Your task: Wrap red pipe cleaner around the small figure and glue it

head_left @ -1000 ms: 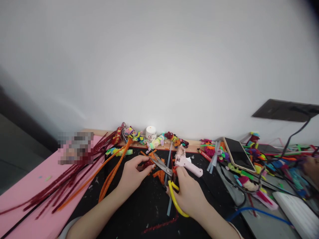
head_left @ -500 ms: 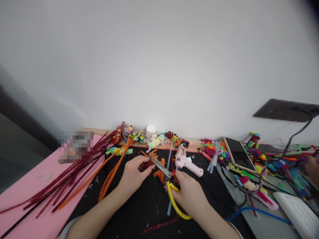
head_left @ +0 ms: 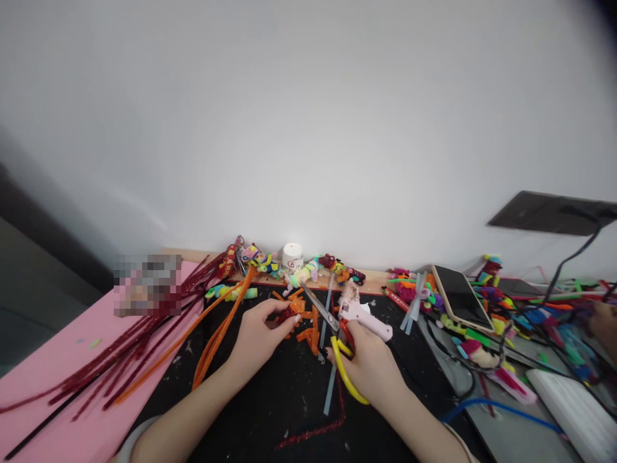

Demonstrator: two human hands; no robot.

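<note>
My left hand [head_left: 258,334] pinches a small orange and dark-red pipe-cleaner piece [head_left: 295,305] between thumb and fingers. Scissors [head_left: 343,381] with yellow handles are gripped in my right hand [head_left: 375,365], their blades pointing up and left, just to the right of that piece. I cannot tell how far the blades are parted. Short orange pipe-cleaner offcuts [head_left: 313,331] lie between the hands. A pale pink glue gun [head_left: 369,320] rests right behind my right hand, and a clear glue stick [head_left: 330,392] lies beside the scissors.
Red tinsel pipe cleaners [head_left: 130,347] spread over the pink sheet [head_left: 38,386] at left, with long orange ones [head_left: 219,337] nearby. Small colourful figures [head_left: 301,275] and a white paper cup [head_left: 292,255] line the wall. A phone [head_left: 463,297] and white power strip [head_left: 573,405] lie right.
The scissors have shifted right, away from the piece in my left hand. More of its orange part now shows. A bent red tinsel strip below my right hand is more exposed.
</note>
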